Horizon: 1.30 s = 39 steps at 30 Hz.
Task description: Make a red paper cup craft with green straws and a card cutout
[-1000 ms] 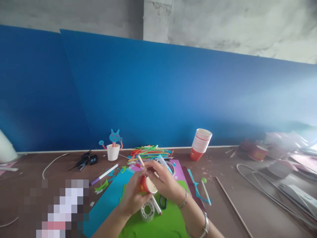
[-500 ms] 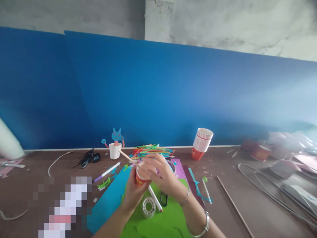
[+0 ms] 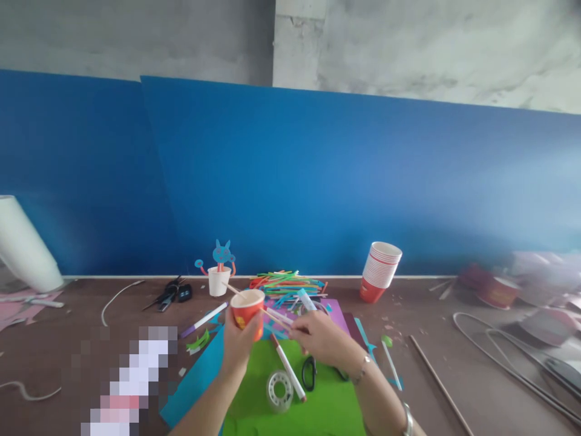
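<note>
My left hand (image 3: 236, 350) is wrapped round a red paper cup (image 3: 246, 313), its white mouth turned up. A thin wooden stick (image 3: 276, 319) runs through the cup; one end pokes out past the far left rim and the other comes out of the right side. My right hand (image 3: 324, 337) pinches the stick near this right end. Beneath the hands lie green paper (image 3: 254, 399), a tape roll (image 3: 279, 391), a white marker (image 3: 289, 368) and black-handled scissors (image 3: 309, 373), their blades hidden.
A white cup with a blue paper figure (image 3: 221, 253) stands at the back left. Pipe cleaners (image 3: 285, 286) are heaped at the back centre. Stacked paper cups (image 3: 381, 269) lean to the right, with a long stick (image 3: 440, 384) and cables (image 3: 508, 351) beyond.
My right hand has moved from over the cup's mouth to its right side, where it now grips the stick. The cup has shifted slightly left and up in my left hand.
</note>
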Tool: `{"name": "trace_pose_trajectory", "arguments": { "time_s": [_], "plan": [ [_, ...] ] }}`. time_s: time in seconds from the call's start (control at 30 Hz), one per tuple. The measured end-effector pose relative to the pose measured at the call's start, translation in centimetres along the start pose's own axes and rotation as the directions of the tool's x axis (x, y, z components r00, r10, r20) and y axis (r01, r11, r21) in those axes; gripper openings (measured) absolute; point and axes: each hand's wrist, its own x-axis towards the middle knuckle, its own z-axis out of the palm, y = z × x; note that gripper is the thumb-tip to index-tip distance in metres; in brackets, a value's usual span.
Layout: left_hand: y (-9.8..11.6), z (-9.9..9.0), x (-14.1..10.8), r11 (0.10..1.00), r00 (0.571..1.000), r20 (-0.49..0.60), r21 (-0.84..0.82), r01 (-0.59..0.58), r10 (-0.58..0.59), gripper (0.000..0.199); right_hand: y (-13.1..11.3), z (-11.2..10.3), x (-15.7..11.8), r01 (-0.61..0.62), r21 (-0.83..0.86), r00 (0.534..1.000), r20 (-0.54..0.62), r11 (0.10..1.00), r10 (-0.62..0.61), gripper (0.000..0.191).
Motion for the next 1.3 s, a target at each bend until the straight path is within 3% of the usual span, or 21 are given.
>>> {"name": "trace_pose_trajectory", "arguments": {
  "time_s": [0.1, 0.23, 0.37, 0.5, 0.77, 0.87, 1.0, 1.13, 1.3],
  "plan": [
    [0.1, -0.8, 1.3, 0.999, 0.991, -0.13, -0.034, 0.009, -0.013, 0.055, 1.3, -1.8, -0.8, -0.053, 0.03, 0.991, 0.127, 0.998, 0.048, 0.037],
    [0.0, -1.0, 1.3, 1.0, 0.998, -0.068, -0.023, -0.01, 0.009, 0.054, 1.9, -3.2, -1.4, -0.086, 0.033, 0.975, 0.209, 0.996, 0.077, 0.03],
    [-0.2, -0.6, 0.6, 0.995, 0.998, 0.027, 0.081, -0.052, 0.05, 0.059, 1.3, -3.3, -1.4, -0.084, 0.01, 0.989, 0.12, 0.996, 0.082, 0.021],
    [0.2, -0.4, 0.2, 0.978, 0.994, -0.013, 0.183, -0.1, 0.104, 0.066, 0.7, -3.4, -1.6, -0.045, -0.018, 0.999, 0.017, 0.999, 0.045, 0.026],
    [0.3, -0.2, -0.6, 0.947, 0.968, 0.064, 0.203, -0.25, 0.242, 0.061, 0.6, -3.4, -1.9, -0.024, 0.039, 0.999, 0.048, 0.999, 0.022, 0.036],
    [0.0, -0.1, -0.6, 0.961, 0.975, 0.06, 0.17, -0.22, 0.213, 0.063, 0.3, -2.9, -1.8, -0.028, 0.081, 0.996, 0.088, 0.996, 0.021, 0.036],
    [0.2, -0.1, -0.5, 0.978, 0.987, 0.048, 0.134, -0.161, 0.156, 0.067, -0.6, -2.7, -2.3, -0.097, 0.17, 0.97, 0.239, 0.981, 0.054, 0.031],
    [0.8, -0.1, -0.4, 0.987, 0.99, 0.083, 0.106, -0.125, 0.116, 0.065, -1.2, -2.8, -2.7, -0.111, 0.26, 0.98, 0.189, 0.959, 0.062, 0.027],
    [1.1, -0.1, -0.4, 0.99, 0.991, 0.083, 0.085, -0.11, 0.103, 0.061, -1.4, -2.4, -2.6, -0.048, 0.247, 0.99, 0.14, 0.968, 0.014, 0.023]
  ]
}}
